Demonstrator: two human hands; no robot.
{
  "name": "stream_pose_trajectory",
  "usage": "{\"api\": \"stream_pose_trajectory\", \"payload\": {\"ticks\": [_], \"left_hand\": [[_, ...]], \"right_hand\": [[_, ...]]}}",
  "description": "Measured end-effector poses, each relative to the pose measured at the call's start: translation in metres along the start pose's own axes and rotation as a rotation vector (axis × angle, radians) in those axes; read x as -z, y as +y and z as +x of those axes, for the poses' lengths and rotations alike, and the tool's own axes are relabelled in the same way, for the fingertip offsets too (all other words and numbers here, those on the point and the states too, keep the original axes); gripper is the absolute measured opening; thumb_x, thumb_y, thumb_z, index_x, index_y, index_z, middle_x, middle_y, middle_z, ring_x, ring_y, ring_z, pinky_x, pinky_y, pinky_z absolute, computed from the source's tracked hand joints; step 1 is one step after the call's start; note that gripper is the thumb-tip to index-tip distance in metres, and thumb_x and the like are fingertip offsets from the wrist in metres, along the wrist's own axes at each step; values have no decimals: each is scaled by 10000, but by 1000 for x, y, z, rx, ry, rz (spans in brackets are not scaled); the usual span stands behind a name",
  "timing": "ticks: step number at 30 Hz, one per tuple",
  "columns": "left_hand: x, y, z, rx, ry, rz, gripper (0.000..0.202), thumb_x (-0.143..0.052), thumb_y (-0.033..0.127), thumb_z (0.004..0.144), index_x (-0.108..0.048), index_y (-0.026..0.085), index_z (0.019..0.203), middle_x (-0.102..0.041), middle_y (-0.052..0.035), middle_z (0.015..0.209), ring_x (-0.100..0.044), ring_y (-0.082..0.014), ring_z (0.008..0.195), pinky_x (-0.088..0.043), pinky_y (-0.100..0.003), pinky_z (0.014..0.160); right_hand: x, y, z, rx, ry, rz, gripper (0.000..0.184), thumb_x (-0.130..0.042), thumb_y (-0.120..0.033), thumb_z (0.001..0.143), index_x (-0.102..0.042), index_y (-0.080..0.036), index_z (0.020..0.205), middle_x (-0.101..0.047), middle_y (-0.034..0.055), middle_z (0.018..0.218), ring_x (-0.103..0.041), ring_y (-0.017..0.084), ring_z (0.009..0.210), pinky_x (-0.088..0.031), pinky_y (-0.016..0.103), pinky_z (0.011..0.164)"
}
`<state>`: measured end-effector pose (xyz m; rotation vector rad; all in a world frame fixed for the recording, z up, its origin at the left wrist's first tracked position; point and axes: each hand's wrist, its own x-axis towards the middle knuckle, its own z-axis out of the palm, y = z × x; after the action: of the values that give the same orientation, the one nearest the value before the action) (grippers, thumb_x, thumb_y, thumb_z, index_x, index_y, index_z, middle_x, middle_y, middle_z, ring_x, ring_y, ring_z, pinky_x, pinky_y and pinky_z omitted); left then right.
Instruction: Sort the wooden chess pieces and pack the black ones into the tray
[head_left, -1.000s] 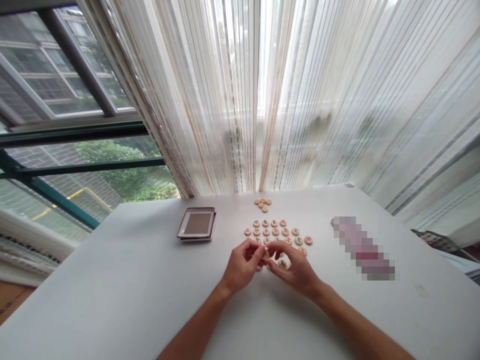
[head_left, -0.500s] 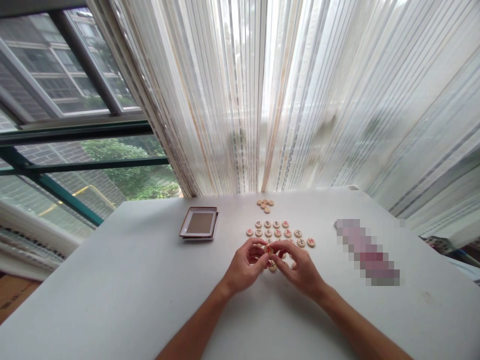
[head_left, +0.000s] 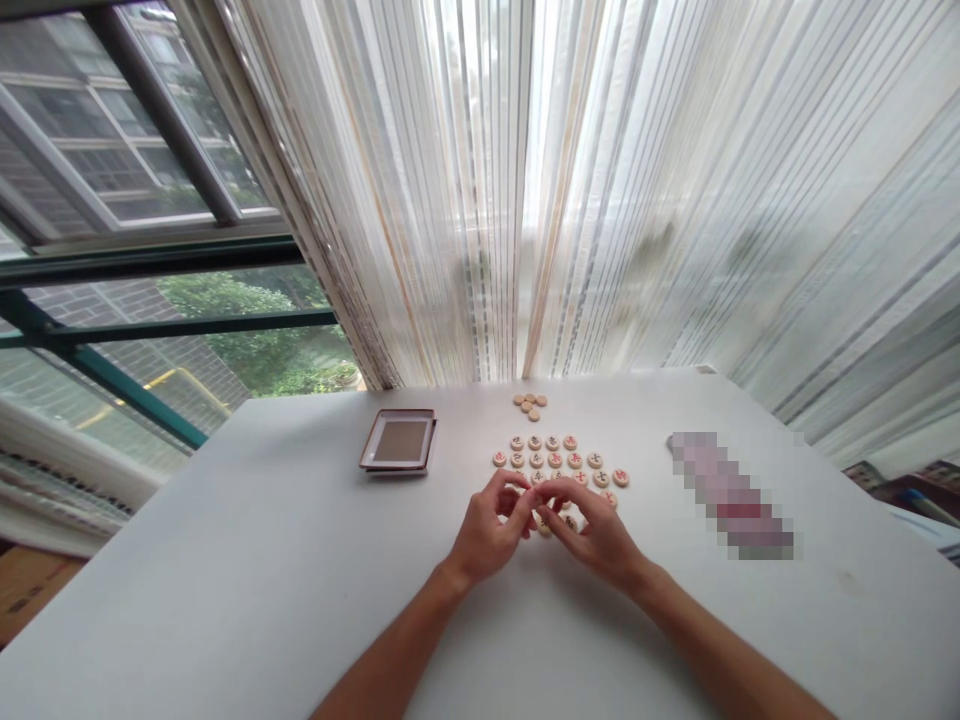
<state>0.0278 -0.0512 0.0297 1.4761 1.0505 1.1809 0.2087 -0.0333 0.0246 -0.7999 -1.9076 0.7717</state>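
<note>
My left hand (head_left: pixel 491 522) and my right hand (head_left: pixel 598 524) meet above the table, fingertips closed together around a round wooden Chinese chess piece (head_left: pixel 538 498). Most of that piece is hidden by the fingers. Beneath and beyond the hands, loose rows of Chinese chess pieces (head_left: pixel 574 460) lie flat with red or black characters facing up. My hands cover part of the nearer rows. At the right end of the rows sits a red-marked piece (head_left: pixel 620 478).
Several blank-side-up pieces (head_left: pixel 526 407) cluster at the far edge of the white table (head_left: pixel 300 560). A shallow square box (head_left: pixel 367 452) stands to the left. On the right lies a long pixelated object (head_left: pixel 731 495). Striped curtains (head_left: pixel 480 200) hang behind.
The held piece has turned between my fingertips, so its red character no longer faces me. Both hands stay in nearly the same place. The view has shifted slightly.
</note>
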Motion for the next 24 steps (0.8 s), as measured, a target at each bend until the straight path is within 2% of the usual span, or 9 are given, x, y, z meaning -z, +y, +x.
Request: {"api": "stream_pose_trajectory", "payload": {"ticks": [6,9,17,24], "left_hand": [[-1,-5,1,-8,-76,-166,303,-594,400,942,-510,174,1125,-654,-21,761,-630,-132,663,-535,-252,620],[-2,-5,1,5,-71,-161,300,-597,395,942,-510,175,1125,-654,-23,771,-625,-127,660,-531,-243,616],[-4,-4,1,53,18,-91,263,-577,424,949,-522,172,1000,-620,15,612,-582,-105,539,-483,-206,540],[-1,-3,0,0,-54,-150,304,-588,404,946,-522,165,1121,-653,-27,752,-611,-118,633,-517,-231,609]], "right_hand": [[4,-3,3,-30,53,36,196,-620,-230,926,-648,-240,1120,-729,51,1005,-693,186,866,-579,319,767],[4,-4,4,-48,47,56,180,-622,-242,927,-650,-237,1104,-730,47,998,-696,180,856,-582,308,758],[1,-2,1,-62,-13,80,175,-604,-252,946,-658,-256,1112,-729,35,998,-684,162,825,-572,289,746],[2,1,2,-120,18,101,199,-600,-295,946,-644,-245,1135,-718,59,1052,-692,194,890,-580,321,787]]}}
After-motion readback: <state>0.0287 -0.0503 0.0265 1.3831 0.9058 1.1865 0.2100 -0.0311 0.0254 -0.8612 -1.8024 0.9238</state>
